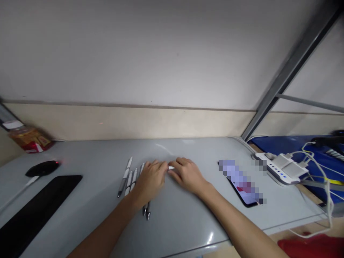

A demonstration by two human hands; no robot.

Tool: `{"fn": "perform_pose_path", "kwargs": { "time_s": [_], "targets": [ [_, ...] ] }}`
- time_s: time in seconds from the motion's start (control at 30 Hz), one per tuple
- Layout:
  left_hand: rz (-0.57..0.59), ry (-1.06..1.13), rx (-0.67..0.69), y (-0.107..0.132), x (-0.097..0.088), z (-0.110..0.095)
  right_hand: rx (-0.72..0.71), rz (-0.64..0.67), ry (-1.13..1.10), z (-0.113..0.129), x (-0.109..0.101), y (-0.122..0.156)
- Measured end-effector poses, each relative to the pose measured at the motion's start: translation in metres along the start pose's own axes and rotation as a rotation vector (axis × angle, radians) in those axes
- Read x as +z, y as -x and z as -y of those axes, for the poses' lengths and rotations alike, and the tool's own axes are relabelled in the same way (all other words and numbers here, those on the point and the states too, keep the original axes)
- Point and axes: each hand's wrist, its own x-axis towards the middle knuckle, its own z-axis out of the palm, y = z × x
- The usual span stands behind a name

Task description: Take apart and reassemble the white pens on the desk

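Note:
Between my two hands shows a short piece of a white pen point(171, 167); the rest of it is hidden by my fingers. My left hand point(152, 179) is closed at one end of this piece, and my right hand point(188, 173) pinches the other end. Several white pens with grey grips lie side by side under and left of my left hand, partly covered by it. The outermost pen point(125, 177) is in full view, slightly apart from the others. Two dark pen ends point(146, 211) stick out below my left wrist.
On the grey table point(182, 222), a phone point(242, 186) lies to the right, near a white power strip point(279, 168) with plugs and cables. At left are a black mouse point(43, 168), a long black object point(45, 208) and a bottle point(29, 138). A wall point(150, 122) borders the back.

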Motion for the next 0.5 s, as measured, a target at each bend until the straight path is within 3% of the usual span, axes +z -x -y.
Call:
{"fn": "perform_pose_path", "kwargs": {
  "time_s": [0.33, 0.5],
  "targets": [
    [-0.009, 0.158, 0.048, 0.0040, -0.0008, -0.0022, 0.016, -0.004, -0.110, -0.0025, 0.0051, 0.0031],
    [0.012, 0.101, 0.041, 0.0040, 0.0025, 0.0015, -0.010, -0.041, -0.179, -0.0001, 0.0032, 0.0052]
  ]
}}
